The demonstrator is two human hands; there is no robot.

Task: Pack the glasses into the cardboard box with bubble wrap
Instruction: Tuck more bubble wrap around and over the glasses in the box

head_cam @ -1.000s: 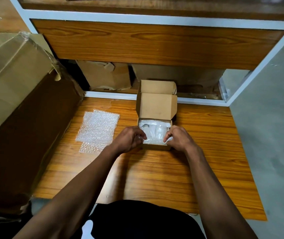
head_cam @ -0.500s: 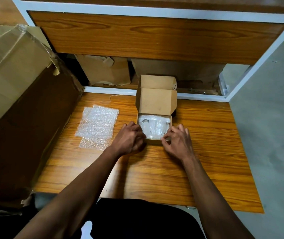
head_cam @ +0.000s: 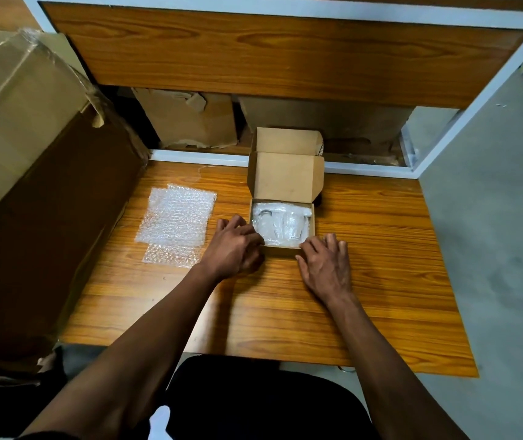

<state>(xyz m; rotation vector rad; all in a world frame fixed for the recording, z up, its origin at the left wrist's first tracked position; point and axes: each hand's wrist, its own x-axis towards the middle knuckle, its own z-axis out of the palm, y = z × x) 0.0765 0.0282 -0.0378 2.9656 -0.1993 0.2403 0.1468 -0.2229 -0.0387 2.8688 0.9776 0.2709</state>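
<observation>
Glasses [head_cam: 281,228] inside the small cardboard box [head_cam: 281,250], lying on their sides and swathed in bubble wrap [head_cam: 307,212]; clear on clear, so outlines faint and the exact count hard to make out. Box near the middle of the wooden table [head_cam: 380,265], lid [head_cam: 285,176] standing open at the far side, its top flap folded back. Near wall of the box only a thin brown strip between the two hands.

Left hand [head_cam: 234,249] at the box's near-left corner, fingers bent over the rim and touching the wrap; whether pinching the wrap or merely resting on it, cannot tell. Fingertips hidden behind the knuckles. Right hand [head_cam: 327,265] flat on the table at the near-right corner, fingers straight and spread, holding nothing, fingertips just touching the box edge.

To the left of the box, apart from it, a loose sheet of bubble wrap [head_cam: 176,222] lying flat, with a smaller piece [head_cam: 171,257] poking out at its near edge. Further left, a large carton [head_cam: 25,128] leaning over the table's edge, cut off by the frame. Beyond the table, under a wooden shelf [head_cam: 269,55], two more cartons [head_cam: 190,119] in shadow, partly hidden by the open lid. Grey floor [head_cam: 492,233] to the right. Dark clothing [head_cam: 254,404] at the bottom, cropped.
</observation>
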